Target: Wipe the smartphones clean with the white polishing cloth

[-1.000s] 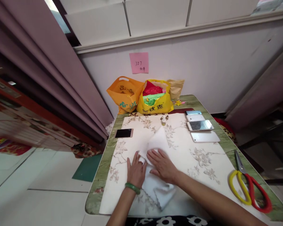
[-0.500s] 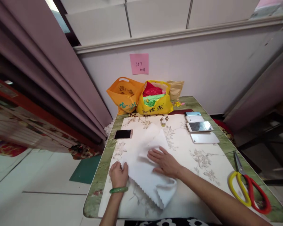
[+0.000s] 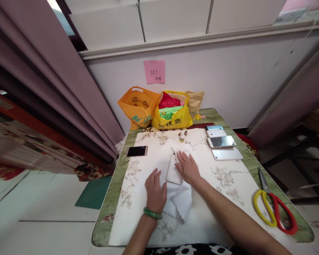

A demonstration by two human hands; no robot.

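A white phone (image 3: 172, 173) lies back up on a crumpled white cloth (image 3: 179, 202) with a zigzag edge, at the middle of the table. My right hand (image 3: 188, 168) rests flat over the phone's upper right side and the cloth, fingers stretched out, hiding part of both. To the left of the phone is my left hand (image 3: 156, 189), a green bangle at its wrist, fingers stretched over the cloth's left part with nothing gripped.
Several phones (image 3: 227, 154) lie along the right side, another phone (image 3: 137, 151) at the left. Scissors (image 3: 275, 205) lie near the right edge. A small bottle (image 3: 181, 138), an orange bag (image 3: 138, 106), a yellow bag (image 3: 172, 122) and a tan pouch (image 3: 195, 101) stand at the back.
The cloth has been turned back, and the white phone beneath it now shows. My left hand has let go of the cloth's edge and moved right; my right hand has moved slightly up.
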